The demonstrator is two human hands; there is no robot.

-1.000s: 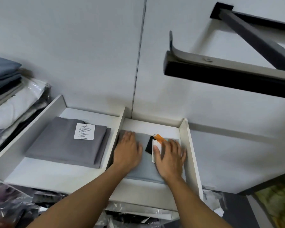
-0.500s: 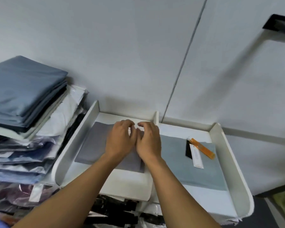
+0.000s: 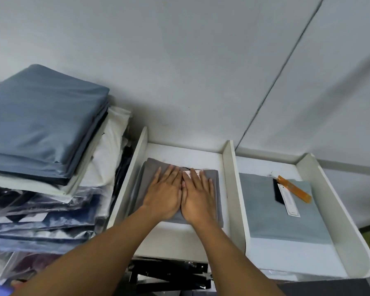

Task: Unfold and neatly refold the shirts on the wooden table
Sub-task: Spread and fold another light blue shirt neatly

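**As the left hand [image 3: 165,197] and right hand [image 3: 199,199] press flat on the grey shirt [image 3: 145,184]: station layout**

Where the view reaches furthest, a pale wall [image 3: 179,71] fills the background. A tall stack of folded garments [image 3: 41,124], some in clear bags, stands just left of the white tray [image 3: 338,210]. The tray has 2 compartments, set apart by 1 upright divider [image 3: 233,189]. The right compartment holds a folded blue-grey shirt [image 3: 282,223], lying flat. The left compartment holds the folded grey shirt. Both hands rest on it palm down, side by side and touching along the thumbs. Their fingers are straight and slightly spread, and grip nothing. On the blue-grey shirt lie 3 overlapping items: 1 orange strip [image 3: 295,190], 1 long white tag [image 3: 288,201] and 1 black label [image 3: 277,192]. A white paper tag [image 3: 190,174] shows under the right fingertips.
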